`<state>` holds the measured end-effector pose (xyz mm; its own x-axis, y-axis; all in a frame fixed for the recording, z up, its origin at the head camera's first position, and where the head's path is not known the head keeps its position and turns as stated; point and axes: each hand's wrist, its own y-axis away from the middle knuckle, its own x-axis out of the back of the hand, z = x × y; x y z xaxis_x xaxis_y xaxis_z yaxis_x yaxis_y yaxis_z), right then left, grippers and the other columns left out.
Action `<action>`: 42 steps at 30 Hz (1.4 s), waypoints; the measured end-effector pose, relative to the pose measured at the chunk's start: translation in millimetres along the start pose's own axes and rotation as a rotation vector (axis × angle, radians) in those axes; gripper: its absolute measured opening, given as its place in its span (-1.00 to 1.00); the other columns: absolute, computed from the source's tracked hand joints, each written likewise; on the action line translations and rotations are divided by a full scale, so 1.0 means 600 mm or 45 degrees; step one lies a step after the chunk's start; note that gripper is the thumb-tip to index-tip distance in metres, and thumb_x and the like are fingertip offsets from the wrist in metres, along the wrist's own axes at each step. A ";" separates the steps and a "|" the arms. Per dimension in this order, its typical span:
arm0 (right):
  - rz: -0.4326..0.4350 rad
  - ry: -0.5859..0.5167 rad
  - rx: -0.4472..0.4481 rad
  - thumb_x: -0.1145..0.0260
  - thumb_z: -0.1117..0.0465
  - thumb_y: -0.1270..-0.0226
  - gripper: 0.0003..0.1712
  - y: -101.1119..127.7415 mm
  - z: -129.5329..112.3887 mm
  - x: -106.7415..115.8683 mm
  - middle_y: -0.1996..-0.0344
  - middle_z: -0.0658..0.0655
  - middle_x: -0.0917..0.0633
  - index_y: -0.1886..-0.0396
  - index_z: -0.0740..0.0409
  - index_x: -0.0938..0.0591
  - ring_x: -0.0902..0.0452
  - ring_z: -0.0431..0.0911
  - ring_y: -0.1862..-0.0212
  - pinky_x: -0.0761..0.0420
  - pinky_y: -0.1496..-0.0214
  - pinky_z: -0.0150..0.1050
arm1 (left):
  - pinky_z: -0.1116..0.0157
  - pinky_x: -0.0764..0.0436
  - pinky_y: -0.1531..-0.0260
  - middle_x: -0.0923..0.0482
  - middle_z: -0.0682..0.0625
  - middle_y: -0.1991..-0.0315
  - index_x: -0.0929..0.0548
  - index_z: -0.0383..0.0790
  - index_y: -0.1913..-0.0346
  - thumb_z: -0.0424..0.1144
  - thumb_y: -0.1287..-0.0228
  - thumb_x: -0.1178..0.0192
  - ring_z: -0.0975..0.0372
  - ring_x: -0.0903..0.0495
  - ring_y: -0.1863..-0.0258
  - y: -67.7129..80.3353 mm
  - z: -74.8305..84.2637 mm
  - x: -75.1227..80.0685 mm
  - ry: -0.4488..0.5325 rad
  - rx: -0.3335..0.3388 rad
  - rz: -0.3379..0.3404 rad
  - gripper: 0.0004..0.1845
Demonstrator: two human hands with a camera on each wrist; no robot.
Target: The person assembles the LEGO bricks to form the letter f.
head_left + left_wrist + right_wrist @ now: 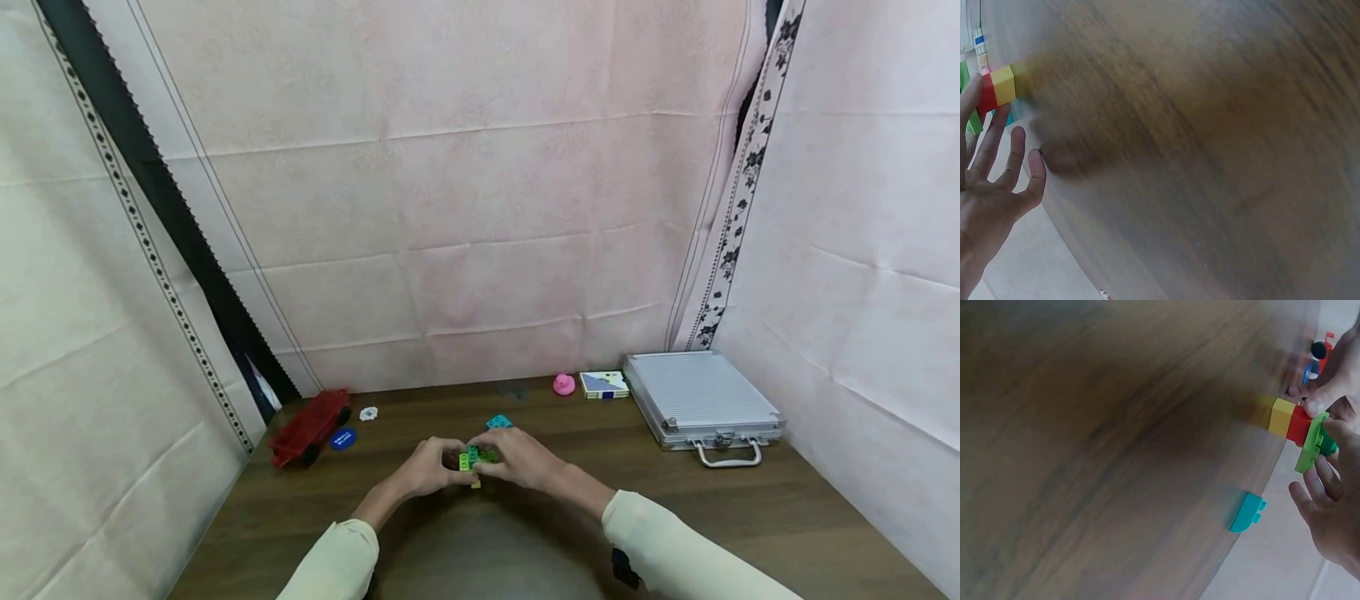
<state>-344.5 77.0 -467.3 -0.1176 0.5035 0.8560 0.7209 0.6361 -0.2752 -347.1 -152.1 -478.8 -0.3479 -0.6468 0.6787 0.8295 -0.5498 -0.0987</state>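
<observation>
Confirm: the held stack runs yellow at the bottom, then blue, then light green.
One colour is wrong: above the yellow block comes a red block, not blue, as the right wrist view shows; the light green block does follow.

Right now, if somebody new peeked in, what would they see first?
Probably the colorful block stack, held between the left hand and right hand at the table. Next might come the shiny silver case toward the table's right side, then the red toy vehicle near its left edge.
</observation>
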 end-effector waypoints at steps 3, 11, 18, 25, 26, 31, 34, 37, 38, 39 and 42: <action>-0.003 -0.040 0.023 -0.41 0.08 -0.48 -0.62 0.000 0.001 0.002 0.01 -0.05 -0.76 -0.21 0.08 -0.71 -0.64 -0.20 0.12 -0.62 0.05 -0.43 | 0.22 -0.68 0.23 -0.71 0.03 0.21 -0.74 -0.17 -0.05 -0.16 -0.34 -0.46 0.18 -0.68 0.18 0.000 -0.001 -0.001 0.013 -0.003 -0.009 -0.70; -0.003 -0.064 0.077 -0.47 0.11 -0.41 -0.55 -0.003 0.001 0.014 0.00 0.05 -0.77 -0.21 0.19 -0.70 -0.71 -0.14 0.00 -0.66 0.00 -0.40 | 0.24 -0.67 0.20 -0.69 0.05 0.19 -0.72 -0.20 -0.10 -0.16 -0.35 -0.45 0.18 -0.68 0.16 0.002 -0.002 0.000 0.024 -0.004 -0.016 -0.67; 0.026 -0.060 0.120 -0.48 0.18 -0.40 -0.55 -0.003 0.009 0.025 0.00 0.14 -0.77 -0.21 0.26 -0.69 -0.72 -0.02 -0.03 -0.70 -0.08 -0.18 | 0.22 -0.67 0.15 -0.70 0.03 0.16 -0.70 -0.24 -0.15 -0.12 -0.36 -0.44 0.18 -0.68 0.13 0.002 -0.004 0.003 0.012 0.006 -0.016 -0.60; 0.068 -0.128 0.081 -0.46 0.22 -0.42 -0.59 0.001 0.022 0.039 -0.10 0.24 -0.74 -0.21 0.22 -0.68 -0.71 0.10 -0.08 -0.69 -0.12 -0.01 | 0.17 -0.69 0.15 -0.70 -0.01 0.15 -0.70 -0.29 -0.16 -0.12 -0.33 -0.46 0.17 -0.68 0.14 0.001 -0.005 0.001 0.003 0.016 0.003 -0.56; 0.073 -0.141 0.076 -0.46 0.23 -0.42 -0.59 0.001 0.026 0.040 -0.11 0.25 -0.74 -0.20 0.22 -0.69 -0.71 0.12 -0.08 -0.68 -0.12 0.00 | 0.17 -0.69 0.15 -0.70 -0.01 0.14 -0.69 -0.29 -0.16 -0.11 -0.33 -0.47 0.17 -0.68 0.14 0.001 -0.005 0.001 0.003 0.018 0.005 -0.55; 0.099 -0.192 0.064 -0.44 0.27 -0.42 -0.59 -0.003 0.048 0.047 -0.08 0.31 -0.73 -0.20 0.30 -0.67 -0.70 0.20 -0.05 -0.68 -0.10 0.08 | 0.14 -0.68 0.15 -0.69 -0.03 0.12 -0.68 -0.30 -0.20 -0.08 -0.33 -0.47 0.14 -0.66 0.12 0.002 -0.007 0.000 0.007 0.040 0.001 -0.50; 0.131 -0.200 0.039 -0.44 0.30 -0.42 -0.59 -0.006 0.062 0.048 -0.05 0.34 -0.74 -0.19 0.36 -0.67 -0.69 0.23 -0.06 -0.66 -0.11 0.14 | 0.15 -0.66 0.15 -0.69 0.00 0.12 -0.67 -0.29 -0.22 -0.05 -0.33 -0.46 0.15 -0.65 0.12 0.002 -0.006 0.000 0.004 0.056 -0.002 -0.48; 0.158 -0.209 -0.006 -0.44 0.34 -0.41 -0.59 -0.008 0.076 0.048 -0.04 0.36 -0.73 -0.20 0.39 -0.66 -0.67 0.26 -0.08 -0.64 -0.13 0.17 | 0.16 -0.66 0.16 -0.68 0.01 0.12 -0.67 -0.29 -0.22 -0.06 -0.33 -0.46 0.17 -0.65 0.13 0.001 -0.006 0.000 0.001 0.068 0.001 -0.48; 0.168 -0.214 -0.019 -0.44 0.36 -0.40 -0.59 -0.009 0.081 0.048 -0.05 0.37 -0.73 -0.19 0.38 -0.66 -0.67 0.26 -0.08 -0.63 -0.14 0.18 | 0.16 -0.66 0.16 -0.68 0.01 0.12 -0.67 -0.28 -0.22 -0.05 -0.33 -0.46 0.17 -0.64 0.13 0.001 -0.006 0.000 0.001 0.075 0.001 -0.48; 0.174 -0.215 -0.032 -0.44 0.37 -0.40 -0.59 -0.010 0.086 0.047 -0.05 0.37 -0.73 -0.20 0.38 -0.66 -0.66 0.27 -0.09 -0.62 -0.15 0.19 | 0.17 -0.66 0.16 -0.68 0.01 0.13 -0.67 -0.28 -0.22 -0.06 -0.33 -0.46 0.18 -0.64 0.14 0.001 -0.006 0.000 0.000 0.076 0.002 -0.49; 0.201 -0.214 -0.047 -0.44 0.40 -0.38 -0.60 -0.012 0.100 0.043 -0.05 0.37 -0.73 -0.18 0.39 -0.66 -0.66 0.28 -0.10 -0.61 -0.16 0.20 | 0.20 -0.65 0.17 -0.68 0.01 0.14 -0.68 -0.27 -0.21 -0.07 -0.33 -0.47 0.19 -0.63 0.16 0.000 -0.006 -0.001 0.000 0.079 0.006 -0.50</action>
<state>-394.0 120.4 -469.3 -0.1113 0.6874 0.7177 0.7637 0.5213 -0.3809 -348.8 -153.5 -482.0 -0.3437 -0.6494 0.6784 0.8567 -0.5126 -0.0567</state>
